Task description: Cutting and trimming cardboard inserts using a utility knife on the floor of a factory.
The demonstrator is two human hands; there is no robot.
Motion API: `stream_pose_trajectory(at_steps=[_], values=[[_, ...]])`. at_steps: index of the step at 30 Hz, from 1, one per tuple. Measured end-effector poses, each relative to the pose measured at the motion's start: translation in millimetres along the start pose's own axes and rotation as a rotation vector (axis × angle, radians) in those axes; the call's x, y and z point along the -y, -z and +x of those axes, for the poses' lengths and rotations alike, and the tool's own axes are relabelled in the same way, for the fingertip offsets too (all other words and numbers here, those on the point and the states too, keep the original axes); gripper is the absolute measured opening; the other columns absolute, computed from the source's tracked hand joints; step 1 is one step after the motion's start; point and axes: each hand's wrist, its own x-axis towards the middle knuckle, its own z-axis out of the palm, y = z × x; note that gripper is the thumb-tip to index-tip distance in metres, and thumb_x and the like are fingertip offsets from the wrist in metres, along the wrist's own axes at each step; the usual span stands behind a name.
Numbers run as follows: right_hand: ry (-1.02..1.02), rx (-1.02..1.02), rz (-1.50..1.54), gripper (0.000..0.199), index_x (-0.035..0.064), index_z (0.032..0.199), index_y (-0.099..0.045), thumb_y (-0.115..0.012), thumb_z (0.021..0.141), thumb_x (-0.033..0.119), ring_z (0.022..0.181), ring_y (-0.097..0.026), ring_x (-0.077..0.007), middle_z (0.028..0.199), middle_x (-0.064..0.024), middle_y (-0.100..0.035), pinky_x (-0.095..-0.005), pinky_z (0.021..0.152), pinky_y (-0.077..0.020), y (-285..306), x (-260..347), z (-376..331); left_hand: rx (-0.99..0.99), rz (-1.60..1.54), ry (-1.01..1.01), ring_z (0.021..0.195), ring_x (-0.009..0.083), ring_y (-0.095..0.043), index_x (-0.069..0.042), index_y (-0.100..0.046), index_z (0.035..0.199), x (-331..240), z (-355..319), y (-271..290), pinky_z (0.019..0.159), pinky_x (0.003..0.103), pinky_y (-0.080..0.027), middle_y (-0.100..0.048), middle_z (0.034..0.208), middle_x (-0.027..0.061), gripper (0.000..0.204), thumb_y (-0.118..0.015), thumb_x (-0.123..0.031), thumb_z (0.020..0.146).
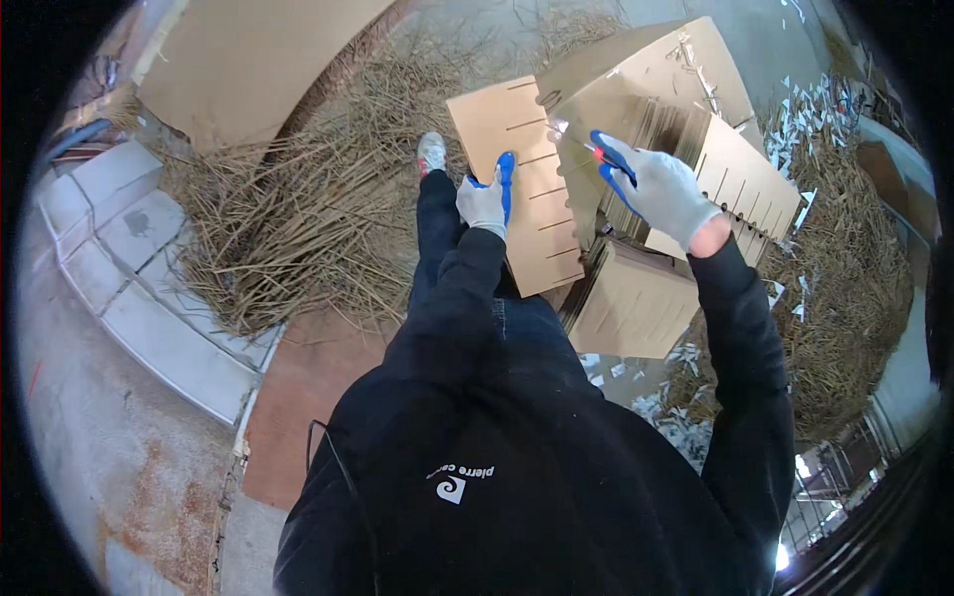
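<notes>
Against my leg leans a brown cardboard strip (pixel 540 221) with a row of cut slots and notches along its right edge. My left hand (pixel 483 205), in a white glove with blue-coated fingers, is closed on its left part, thumb lying across the face. To the right of the strip, my right hand (pixel 664 191) wears a matching glove. Its fingers are wrapped round a slim tool (pixel 599 155) with a red part, whose thin tip points toward the strip's notched edge. The tool's exact kind is too small to make out.
Bundled slotted cardboard pieces (pixel 750 179) and another cardboard stack (pixel 636 303) lie at the right, beside a large carton (pixel 656 65). Dry straw (pixel 298 228) covers the floor at left. White paper scraps (pixel 815 129) litter more straw at right. White blocks (pixel 149 288) stand far left.
</notes>
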Motion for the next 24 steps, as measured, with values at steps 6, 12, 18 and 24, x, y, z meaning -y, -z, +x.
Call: stream_pose_trajectory(at_steps=[6,12,18,24], values=[[0.071,-0.037,-0.241,0.037,0.0182,0.136,-0.058,-0.055,0.100,0.028,0.083,-0.069,-0.0325,0.092,-0.0137,-0.070,-0.0423,0.072,-0.0555,-10.6,-13.3,54.3,0.004,0.100,0.114,0.089,0.0339,-0.073,-0.001,-0.074,0.101,8.5,-21.0,2.9,0.079,0.042,-0.056,-0.075,0.094,0.0187,0.042,-0.078,-0.039,0.082],[0.146,0.074,-0.362,0.030,0.0126,0.125,-0.061,-0.054,0.100,0.027,0.077,-0.068,-0.0318,0.085,-0.0130,-0.067,-0.0417,0.068,-0.0550,-21.3,-4.4,89.2,0.018,0.062,0.069,0.092,0.0344,-0.072,-0.001,-0.072,0.106,23.3,-19.4,-2.8,0.082,0.042,-0.056,-0.075,0.098,0.0183,0.038,-0.078,-0.030,0.081],[0.176,0.091,-0.399,0.029,0.0118,0.120,-0.064,-0.053,0.101,0.031,0.077,-0.069,-0.0314,0.086,-0.0132,-0.069,-0.0415,0.067,-0.0557,-28.0,-3.5,110.1,0.060,0.073,0.105,0.092,0.0341,-0.072,-0.002,-0.071,0.107,26.6,-20.3,-3.3,0.081,0.042,-0.056,-0.074,0.099,0.0190,0.039,-0.079,-0.029,0.081],[0.164,0.166,-0.437,0.029,0.0101,0.112,-0.068,-0.054,0.101,0.032,0.077,-0.070,-0.0311,0.084,-0.0144,-0.071,-0.0411,0.067,-0.0560,-28.3,-3.5,124.9,0.039,0.107,0.094,0.089,0.0366,-0.071,-0.001,-0.070,0.104,24.0,-23.4,-2.8,0.079,0.043,-0.056,-0.073,0.094,0.0202,0.043,-0.080,-0.034,0.079]])
